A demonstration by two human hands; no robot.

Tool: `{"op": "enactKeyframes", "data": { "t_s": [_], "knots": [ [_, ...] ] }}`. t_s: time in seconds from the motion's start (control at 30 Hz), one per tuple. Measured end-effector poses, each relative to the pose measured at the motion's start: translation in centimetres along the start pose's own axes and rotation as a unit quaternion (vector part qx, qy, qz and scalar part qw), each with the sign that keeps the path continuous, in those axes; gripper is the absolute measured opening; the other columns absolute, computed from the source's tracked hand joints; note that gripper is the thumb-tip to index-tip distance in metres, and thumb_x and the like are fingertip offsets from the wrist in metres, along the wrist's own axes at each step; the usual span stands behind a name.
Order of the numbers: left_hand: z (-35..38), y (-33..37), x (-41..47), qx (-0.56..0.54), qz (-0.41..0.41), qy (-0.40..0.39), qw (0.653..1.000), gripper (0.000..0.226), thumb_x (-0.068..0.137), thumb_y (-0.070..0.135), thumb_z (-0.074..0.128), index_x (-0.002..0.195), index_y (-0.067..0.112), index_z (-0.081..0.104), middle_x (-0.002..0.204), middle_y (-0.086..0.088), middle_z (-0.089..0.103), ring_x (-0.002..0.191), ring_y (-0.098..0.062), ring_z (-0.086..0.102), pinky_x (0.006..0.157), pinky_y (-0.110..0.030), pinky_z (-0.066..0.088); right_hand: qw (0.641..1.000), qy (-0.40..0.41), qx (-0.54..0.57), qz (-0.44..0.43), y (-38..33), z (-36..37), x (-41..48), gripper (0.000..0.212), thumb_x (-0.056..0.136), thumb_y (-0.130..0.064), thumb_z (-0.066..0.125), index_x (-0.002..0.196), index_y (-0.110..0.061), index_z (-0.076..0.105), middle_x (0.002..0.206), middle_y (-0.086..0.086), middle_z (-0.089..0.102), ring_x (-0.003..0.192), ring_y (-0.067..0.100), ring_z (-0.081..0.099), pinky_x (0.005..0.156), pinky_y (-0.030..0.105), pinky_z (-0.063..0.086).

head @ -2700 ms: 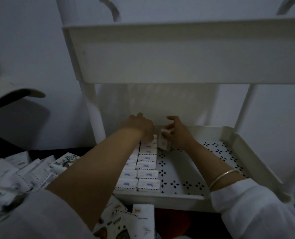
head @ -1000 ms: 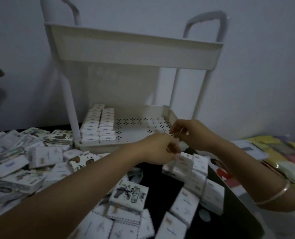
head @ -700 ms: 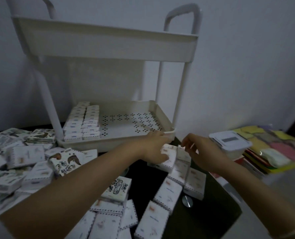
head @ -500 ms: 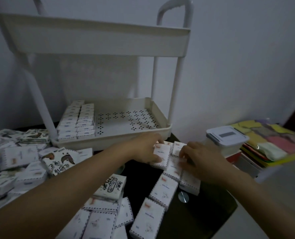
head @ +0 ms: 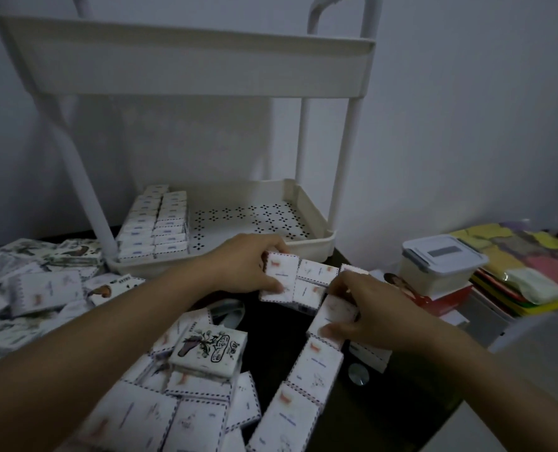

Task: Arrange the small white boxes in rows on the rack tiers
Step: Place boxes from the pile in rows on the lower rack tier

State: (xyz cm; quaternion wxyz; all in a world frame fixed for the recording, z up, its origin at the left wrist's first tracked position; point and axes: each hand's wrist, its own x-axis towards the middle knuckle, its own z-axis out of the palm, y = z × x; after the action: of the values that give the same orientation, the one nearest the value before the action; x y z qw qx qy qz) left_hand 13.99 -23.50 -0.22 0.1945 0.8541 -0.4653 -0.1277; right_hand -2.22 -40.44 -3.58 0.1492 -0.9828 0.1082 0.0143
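Left hand [head: 248, 269] is seen clamped on a small white box [head: 279, 277], thumb at the near edge and fingers curled over the far one, at the head of a line of boxes [head: 307, 386] laid end to end on the dark tabletop [head: 264, 324]. Right hand [head: 368, 308] is closed on the neighbouring box [head: 334, 316], thumb tip at the near end, fingers hooked over the far end. Each box is gripped across its ends, so, it is judged, it can be lifted flat and set down without being turned.

The rack's lower tier [head: 316, 244] is found just behind the hands, a short carry away. Two neat rows of boxes [head: 155, 226] are packed against its left wall, flat and edge to edge. Perforated floor is left showing to their right, and the next row is expected there. What the upper tier [head: 186, 63] holds cannot be told from below. A loose heap of boxes [head: 36, 288] is spread at the left. A lidded plastic tub [head: 442, 265] is kept shut beside coloured packets [head: 531, 272], its contents hidden.
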Motion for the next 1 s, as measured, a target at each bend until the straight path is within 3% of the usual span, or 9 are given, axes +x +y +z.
{"op": "enactKeyframes", "data": {
  "t_s": [0.17, 0.3, 0.43, 0.5, 0.57, 0.67, 0.77, 0.9, 1.0],
  "knots": [
    [-1.5, -1.8, -0.6, -0.011, -0.012, 0.015, 1.0, 0.05, 0.077, 0.031, 0.08, 0.122, 0.033, 0.057, 0.108, 0.01, 0.059, 0.08, 0.001, 0.051, 0.072, -0.021, 0.04, 0.99, -0.014, 0.141, -0.026, -0.4, -0.6, 1.5, 0.057, 0.078, -0.038, 0.076, 0.117, -0.04, 0.034, 0.125, -0.011, 0.051, 0.1, 0.003, 0.057, 0.079, 0.022, 0.055],
    [-2.7, -3.2, -0.9, -0.046, -0.05, 0.049, 0.996, 0.052, 0.078, 0.023, 0.079, 0.124, 0.034, 0.059, 0.114, 0.01, 0.062, 0.1, -0.008, 0.059, 0.084, -0.026, 0.048, 0.977, 0.016, 0.196, -0.082, -1.1, -1.2, 3.0, 0.06, 0.087, -0.035, 0.068, 0.132, -0.056, 0.033, 0.144, -0.01, 0.037, 0.124, 0.01, 0.044, 0.1, 0.034, 0.047],
    [-3.9, -3.7, -1.4, -0.247, -0.093, 0.057, 0.963, 0.043, 0.085, 0.001, 0.068, 0.122, 0.021, 0.056, 0.1, -0.01, 0.064, 0.058, -0.014, 0.061, 0.05, -0.025, 0.052, 0.968, 0.022, 0.231, -0.091, -2.3, -0.6, 5.8, 0.029, 0.092, -0.03, 0.061, 0.114, -0.047, 0.052, 0.129, -0.005, 0.038, 0.12, 0.012, 0.041, 0.086, 0.009, 0.038],
    [-4.8, -3.8, -1.5, -0.288, -0.1, 0.073, 0.95, 0.033, 0.088, 0.01, 0.068, 0.118, 0.015, 0.056, 0.091, -0.011, 0.066, 0.058, -0.015, 0.062, 0.053, -0.026, 0.054, 0.962, 0.045, 0.262, -0.065, -3.3, -0.4, 7.2, 0.024, 0.087, -0.035, 0.067, 0.108, -0.041, 0.055, 0.127, -0.004, 0.04, 0.118, 0.013, 0.043, 0.079, 0.009, 0.038],
    [-5.7, -4.2, -1.2, -0.298, -0.114, 0.106, 0.942, 0.032, 0.084, 0.039, 0.069, 0.107, 0.018, 0.063, 0.087, -0.008, 0.07, 0.064, -0.015, 0.064, 0.059, -0.028, 0.053, 0.955, 0.088, 0.281, -0.046, -4.5, -0.6, 8.9, 0.043, 0.071, -0.055, 0.075, 0.105, -0.035, 0.056, 0.126, -0.005, 0.046, 0.114, 0.012, 0.048, 0.086, 0.021, 0.044],
    [-6.7, -6.0, 0.3, -0.251, -0.136, 0.205, 0.936, 0.048, 0.078, 0.06, 0.066, 0.094, 0.015, 0.069, 0.076, -0.005, 0.072, 0.06, -0.014, 0.064, 0.063, -0.029, 0.052, 0.963, 0.148, 0.222, -0.045, -5.5, -1.1, 11.9, 0.078, 0.047, -0.075, 0.076, 0.104, -0.029, 0.05, 0.121, -0.006, 0.05, 0.106, 0.01, 0.052, 0.088, 0.029, 0.048],
    [-8.4, -8.0, 2.2, -0.135, -0.13, 0.265, 0.946, 0.028, 0.073, 0.051, 0.062, 0.085, 0.026, 0.065, 0.079, 0.006, 0.068, 0.074, -0.019, 0.067, 0.075, -0.039, 0.058, 0.968, 0.164, 0.186, -0.029, -6.3, -1.7, 14.2, 0.074, 0.063, -0.045, 0.086, 0.116, -0.022, 0.041, 0.111, -0.007, 0.043, 0.09, 0.007, 0.047, 0.067, 0.012, 0.04],
    [-11.4, -9.9, 5.0, 0.07, -0.177, 0.207, 0.96, 0.043, 0.088, 0.032, 0.059, 0.127, 0.023, 0.046, 0.116, -0.003, 0.054, 0.1, -0.022, 0.054, 0.078, -0.029, 0.043, 0.973, 0.129, 0.186, -0.037, -7.1, -1.4, 17.4, 0.082, 0.072, -0.041, 0.081, 0.134, -0.021, 0.031, 0.119, -0.005, 0.047, 0.104, 0.015, 0.051, 0.088, 0.03, 0.049],
    [-12.5, -11.4, 6.8, 0.065, -0.206, 0.213, 0.953, 0.054, 0.088, 0.02, 0.061, 0.137, 0.016, 0.037, 0.135, -0.01, 0.045, 0.117, -0.028, 0.05, 0.082, -0.028, 0.038, 0.979, 0.131, 0.152, -0.028, -7.3, -1.1, 19.6, 0.085, 0.072, -0.048, 0.077, 0.137, -0.022, 0.031, 0.117, 0.0, 0.06, 0.1, 0.02, 0.059, 0.085, 0.037, 0.052]
  ]
}}
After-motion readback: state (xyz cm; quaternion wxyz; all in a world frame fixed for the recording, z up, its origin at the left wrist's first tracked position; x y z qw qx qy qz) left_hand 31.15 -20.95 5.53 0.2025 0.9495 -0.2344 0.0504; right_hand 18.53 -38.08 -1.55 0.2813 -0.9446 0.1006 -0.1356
